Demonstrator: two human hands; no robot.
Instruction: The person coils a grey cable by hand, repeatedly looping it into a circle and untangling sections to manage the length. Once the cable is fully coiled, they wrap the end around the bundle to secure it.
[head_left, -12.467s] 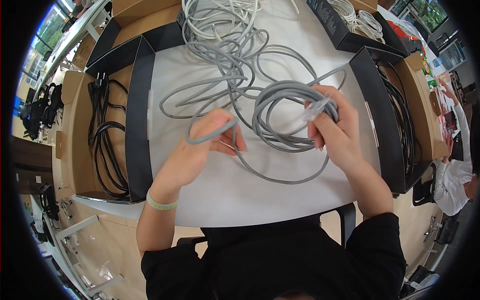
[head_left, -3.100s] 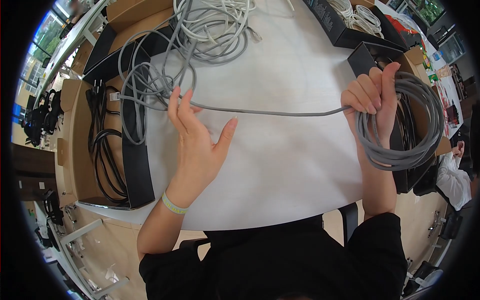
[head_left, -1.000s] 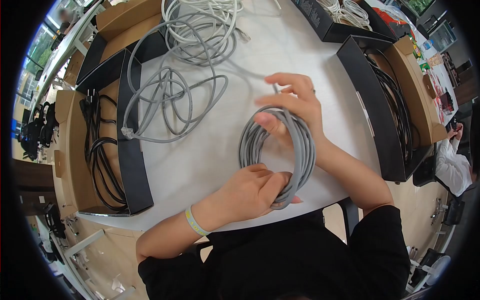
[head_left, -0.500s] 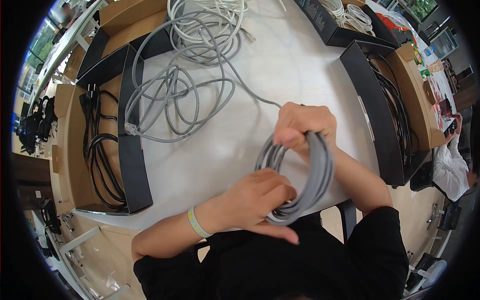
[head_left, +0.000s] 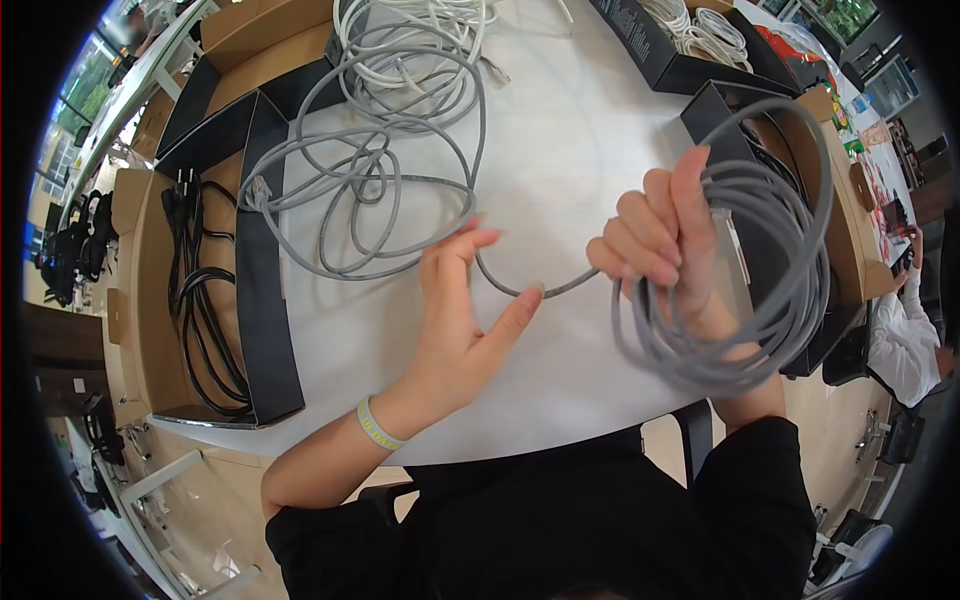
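The right hand (head_left: 665, 235) clenches the coiled gray cable (head_left: 775, 300) over the right of the table (head_left: 560, 160); the left hand (head_left: 455, 320) is spread, thumb by the trailing strand (head_left: 575, 284); a hard pull could knot the loose loops (head_left: 482, 130), which overlap near white cables (head_left: 415, 45).

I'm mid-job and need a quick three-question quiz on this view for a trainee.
1. Which hand holds the gray coil: A, left; B, right; C, both?
2. True or false: the wristband is on the left wrist.
3. Fill in: the plug in the left-side box is coloured ____.

Key: 1. B, the right hand. 2. True. 3. Black.
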